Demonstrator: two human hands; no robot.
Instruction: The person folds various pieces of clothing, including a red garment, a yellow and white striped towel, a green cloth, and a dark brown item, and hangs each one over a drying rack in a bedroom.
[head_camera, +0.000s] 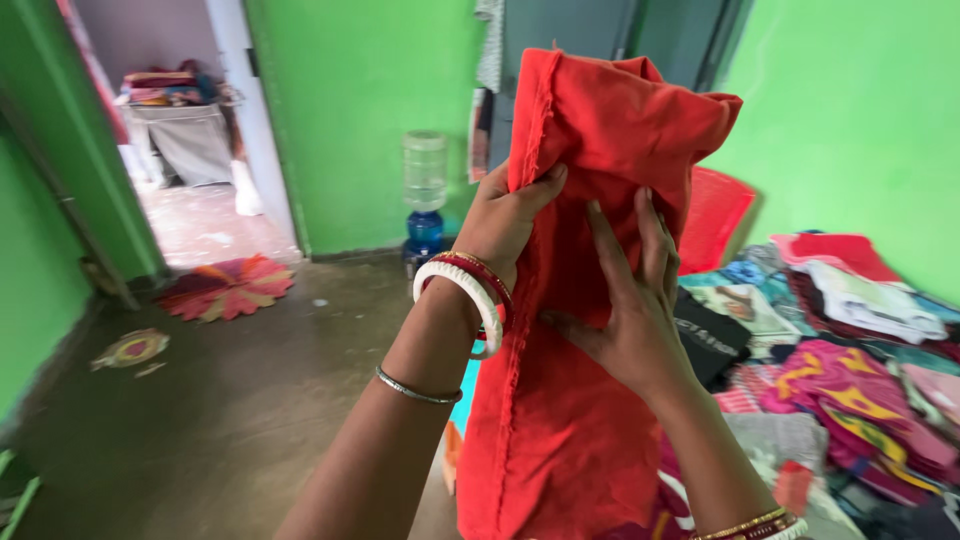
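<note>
A room with green walls (360, 100) and a bare brown floor (250, 400) is seen, with an open doorway (190, 130) at the left. A heap of mixed, colourful clothes (850, 340) is spread at the right, with a red plastic chair (712, 220) behind it. A red cloth (570, 400) is held up in the middle, hanging down in front of the person. Its left edge is gripped near the top by the left hand (505, 220), closed on the fabric, while the right hand (625, 310) is pressed flat against its front, fingers spread. A water dispenser (425, 195) is stood against the far wall, and a red floor mat (228, 285) is laid by the doorway.
</note>
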